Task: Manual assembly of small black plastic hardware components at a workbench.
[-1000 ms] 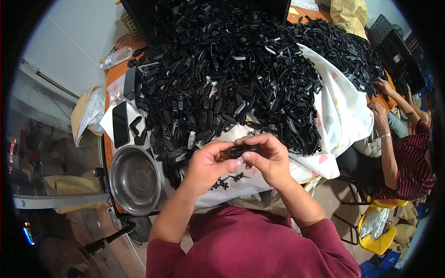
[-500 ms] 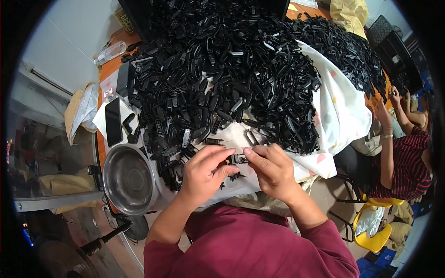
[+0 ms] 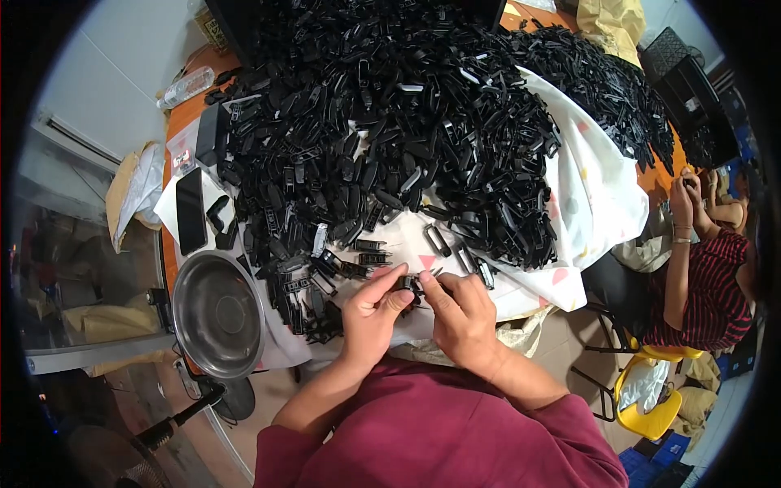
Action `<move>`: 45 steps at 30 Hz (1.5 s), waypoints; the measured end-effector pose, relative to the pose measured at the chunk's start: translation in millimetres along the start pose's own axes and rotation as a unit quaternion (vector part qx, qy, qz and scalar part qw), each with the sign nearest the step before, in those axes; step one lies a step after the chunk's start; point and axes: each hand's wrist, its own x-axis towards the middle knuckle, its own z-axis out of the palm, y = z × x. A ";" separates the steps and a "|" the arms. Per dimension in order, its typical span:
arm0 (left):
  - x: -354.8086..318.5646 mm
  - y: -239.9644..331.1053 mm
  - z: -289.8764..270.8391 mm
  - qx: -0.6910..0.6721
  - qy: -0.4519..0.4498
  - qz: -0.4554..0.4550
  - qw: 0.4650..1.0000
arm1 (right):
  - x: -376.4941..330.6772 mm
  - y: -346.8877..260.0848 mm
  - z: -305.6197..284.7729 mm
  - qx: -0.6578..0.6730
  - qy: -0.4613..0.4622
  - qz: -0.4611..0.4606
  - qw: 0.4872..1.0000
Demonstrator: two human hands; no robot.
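Observation:
Between my two hands is a small black plastic part [image 3: 409, 282], mostly hidden by the fingers. My left hand [image 3: 374, 317] pinches it from the left with thumb and forefinger. From the right, the thumb and fingers of my right hand [image 3: 462, 317] close on the same part. Just beyond the hands, a black rectangular frame piece [image 3: 437, 240] and a slim black part with thin prongs [image 3: 372, 246] lie on the white cloth [image 3: 411, 236]. A large heap of similar black plastic parts [image 3: 382, 122] spreads behind them.
A metal bowl [image 3: 181, 313] stands at the left edge, with a dark phone [image 3: 191, 211] behind it. A clear plastic bottle [image 3: 185, 88] lies at the far left. Another person in a striped shirt [image 3: 700, 285] sits at the right, near a yellow chair [image 3: 651, 415].
My hands have drawn closer together and slightly nearer my body, with the small part still between them. The other person's hands have come together.

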 end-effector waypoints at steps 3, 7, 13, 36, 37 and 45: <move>12.0 13.7 -24.1 0.284 -0.073 0.267 0.918 | 3.1 9.4 -11.4 0.081 -0.091 -0.027 0.992; 21.1 32.2 -31.5 0.275 -0.154 0.271 0.909 | 9.9 12.0 -22.3 0.156 -0.129 -0.029 0.979; -7.3 -1.0 9.6 -0.224 -0.065 0.033 0.972 | 1.3 -4.3 -2.7 0.088 0.016 0.021 0.996; 46.8 16.7 -51.7 0.434 0.005 0.260 0.863 | 34.1 53.1 33.2 -0.192 -0.180 0.108 0.959; 43.3 17.6 -47.0 0.490 -0.056 0.215 0.843 | 31.4 57.6 36.2 -0.221 -0.187 0.080 0.954; 55.9 20.5 -24.6 0.688 -0.095 0.143 0.705 | 38.7 33.0 21.7 0.056 -0.117 0.134 0.982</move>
